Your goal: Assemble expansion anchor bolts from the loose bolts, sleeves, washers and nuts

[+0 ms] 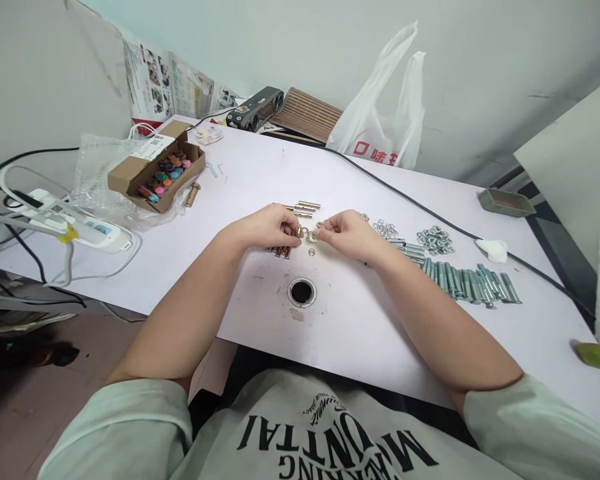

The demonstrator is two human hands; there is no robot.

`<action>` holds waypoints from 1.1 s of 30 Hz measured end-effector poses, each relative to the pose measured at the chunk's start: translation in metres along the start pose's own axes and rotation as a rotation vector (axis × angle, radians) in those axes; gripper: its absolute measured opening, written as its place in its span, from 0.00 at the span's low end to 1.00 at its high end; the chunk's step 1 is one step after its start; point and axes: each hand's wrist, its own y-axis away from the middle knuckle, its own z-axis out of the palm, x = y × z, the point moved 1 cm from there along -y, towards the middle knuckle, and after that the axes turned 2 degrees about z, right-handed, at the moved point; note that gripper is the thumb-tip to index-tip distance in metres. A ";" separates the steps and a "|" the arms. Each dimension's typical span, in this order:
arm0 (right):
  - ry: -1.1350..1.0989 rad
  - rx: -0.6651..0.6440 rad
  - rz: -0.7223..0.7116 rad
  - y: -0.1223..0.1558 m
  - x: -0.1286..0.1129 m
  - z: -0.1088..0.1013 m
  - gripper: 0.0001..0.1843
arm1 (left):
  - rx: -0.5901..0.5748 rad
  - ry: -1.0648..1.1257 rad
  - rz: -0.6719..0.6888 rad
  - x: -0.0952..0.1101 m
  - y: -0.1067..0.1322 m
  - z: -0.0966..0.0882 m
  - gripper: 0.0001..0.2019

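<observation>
Over the middle of the table, my left hand (270, 228) is closed, its thumb and fingers pinching a small gold-coloured metal piece (299, 231); whether it is a nut or a bolt's end I cannot tell. Facing it, my right hand (349, 233) is closed too, fingertips on a flat gold-coloured washer (311, 237). Another small ring (311, 253) lies just below, on the table. Gold-coloured bolts (282, 253) lie partly hidden under my left hand. Several gold-coloured rods (309, 205) rest behind it.
Right of my right hand lie silver bolts (460, 280), silver nuts (435, 240) and small rings (385, 229). A round hole (301, 292) opens near the front edge. A black cable (405, 190) crosses the back. An open cardboard box (195, 160) and a power strip (95, 227) are left.
</observation>
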 end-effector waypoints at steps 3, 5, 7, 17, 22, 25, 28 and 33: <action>-0.262 0.063 -0.037 0.000 -0.013 0.000 0.18 | -0.004 0.000 0.001 0.001 0.000 -0.001 0.07; -0.350 0.092 -0.054 -0.003 -0.018 0.007 0.18 | -0.007 -0.011 0.004 0.004 0.002 -0.001 0.06; -0.375 0.110 -0.056 -0.006 -0.020 0.014 0.17 | -0.006 -0.028 0.003 0.006 0.003 -0.001 0.07; -0.183 0.083 -0.095 -0.003 -0.007 0.014 0.24 | -0.002 -0.037 -0.001 0.002 0.001 -0.002 0.07; 0.246 0.050 -0.117 0.004 0.007 0.021 0.15 | 0.022 -0.048 0.001 -0.001 -0.001 -0.002 0.08; 0.283 0.023 -0.111 0.003 0.011 0.025 0.12 | 0.032 -0.063 0.007 -0.002 -0.002 -0.002 0.09; 0.212 0.017 -0.092 0.001 0.010 0.021 0.13 | 0.032 -0.049 -0.002 -0.002 -0.002 -0.002 0.09; -0.189 0.047 -0.101 0.002 -0.004 0.007 0.19 | 0.000 -0.012 -0.009 0.000 0.000 -0.002 0.07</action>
